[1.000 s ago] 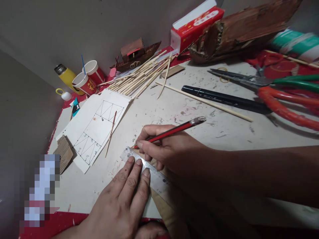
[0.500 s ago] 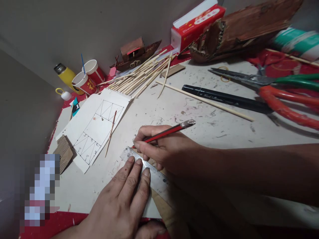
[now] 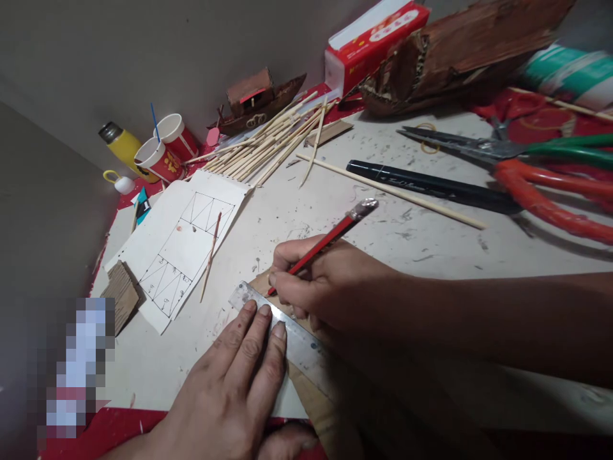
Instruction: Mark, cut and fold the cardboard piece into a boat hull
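Observation:
In the head view my left hand lies with its fingers stretched over a metal ruler, pressing it flat. Under the ruler is a piece of brown cardboard, largely in shadow. My right hand is closed around a red pencil, whose tip touches the cardboard along the ruler's upper edge. To the left, a paper with a line drawing of triangles carries a thin brown stick across its edge.
Behind the hands lie a bundle of wooden sticks, a black marker and red- and green-handled pliers. Farther back stand model boats, a red box, paper cups and a yellow bottle. Corrugated cardboard lies left.
My right hand has slid the pencil tip a little right and down along the ruler's edge, and the pencil stands steeper. My left hand stays on the ruler.

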Available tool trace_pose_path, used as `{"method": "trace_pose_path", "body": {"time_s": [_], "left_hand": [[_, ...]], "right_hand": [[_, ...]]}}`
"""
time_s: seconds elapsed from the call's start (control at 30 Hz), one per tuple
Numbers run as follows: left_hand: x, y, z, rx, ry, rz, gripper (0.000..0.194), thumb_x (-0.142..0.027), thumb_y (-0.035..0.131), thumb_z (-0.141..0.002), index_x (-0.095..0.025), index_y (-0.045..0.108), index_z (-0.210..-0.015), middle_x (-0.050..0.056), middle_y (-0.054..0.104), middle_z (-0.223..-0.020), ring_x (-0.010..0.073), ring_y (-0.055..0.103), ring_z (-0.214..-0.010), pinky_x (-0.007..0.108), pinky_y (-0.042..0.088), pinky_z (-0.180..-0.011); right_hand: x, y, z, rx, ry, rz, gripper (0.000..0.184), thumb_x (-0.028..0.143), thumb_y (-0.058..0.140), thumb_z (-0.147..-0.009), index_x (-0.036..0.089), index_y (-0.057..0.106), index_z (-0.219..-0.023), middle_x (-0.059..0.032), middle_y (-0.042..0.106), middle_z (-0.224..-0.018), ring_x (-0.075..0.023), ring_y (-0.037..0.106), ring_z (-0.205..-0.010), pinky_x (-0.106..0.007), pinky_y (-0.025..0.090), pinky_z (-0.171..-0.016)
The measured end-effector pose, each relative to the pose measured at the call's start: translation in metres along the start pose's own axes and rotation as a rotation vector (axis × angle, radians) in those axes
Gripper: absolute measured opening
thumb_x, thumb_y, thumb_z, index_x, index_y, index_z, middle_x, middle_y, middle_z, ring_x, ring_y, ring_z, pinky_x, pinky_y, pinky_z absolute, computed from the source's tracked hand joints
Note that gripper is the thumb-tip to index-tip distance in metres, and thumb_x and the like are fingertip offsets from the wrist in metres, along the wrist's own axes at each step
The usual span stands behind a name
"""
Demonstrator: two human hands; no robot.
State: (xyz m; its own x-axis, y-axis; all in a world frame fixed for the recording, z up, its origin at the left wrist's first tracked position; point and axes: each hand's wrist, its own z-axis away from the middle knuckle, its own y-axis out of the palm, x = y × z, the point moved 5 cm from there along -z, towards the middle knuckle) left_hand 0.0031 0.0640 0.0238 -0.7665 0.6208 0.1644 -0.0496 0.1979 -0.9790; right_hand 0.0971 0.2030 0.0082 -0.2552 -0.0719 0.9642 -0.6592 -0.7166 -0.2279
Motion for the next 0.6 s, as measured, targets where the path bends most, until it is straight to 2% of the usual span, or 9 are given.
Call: {"method": "trace_pose_path", "body": {"time_s": [0.27,0.47,0.6], "left_hand": [[0.001,-0.001,-0.002,0.004,0.003,0.006,0.076,-0.061,0.058,-0.085,0.003,0.057,-0.125,0.030,0.062,-0.128,0.0408,0.053,-0.128,0.045,0.058,-0.094],[0.000,-0.001,-0.001,0.003,0.015,0.010,0.076,-0.061,0.060,-0.084,0.004,0.057,-0.122,0.032,0.062,-0.126,0.0427,0.056,-0.125,0.047,0.059,-0.091],[-0.001,0.001,0.001,0.006,0.021,0.010,0.077,-0.062,0.061,-0.083,0.004,0.056,-0.123,0.032,0.062,-0.126,0.0430,0.055,-0.125,0.048,0.059,-0.091]], "right_hand": [[-0.003,-0.003,0.014,0.042,0.215,-0.141,0.021,0.010,0.054,-0.070,0.021,0.044,-0.054,0.0088,0.043,-0.043,-0.0082,0.039,-0.040,-0.021,0.031,-0.041],[-0.005,-0.010,0.019,0.092,0.018,-0.076,0.019,0.010,0.050,-0.071,0.020,0.047,-0.054,0.0082,0.046,-0.047,-0.0067,0.042,-0.042,-0.019,0.034,-0.042],[-0.010,-0.012,0.023,0.069,0.003,-0.052,0.017,0.014,0.050,-0.071,0.020,0.050,-0.055,0.0074,0.046,-0.046,-0.0072,0.042,-0.043,-0.018,0.034,-0.040]]}}
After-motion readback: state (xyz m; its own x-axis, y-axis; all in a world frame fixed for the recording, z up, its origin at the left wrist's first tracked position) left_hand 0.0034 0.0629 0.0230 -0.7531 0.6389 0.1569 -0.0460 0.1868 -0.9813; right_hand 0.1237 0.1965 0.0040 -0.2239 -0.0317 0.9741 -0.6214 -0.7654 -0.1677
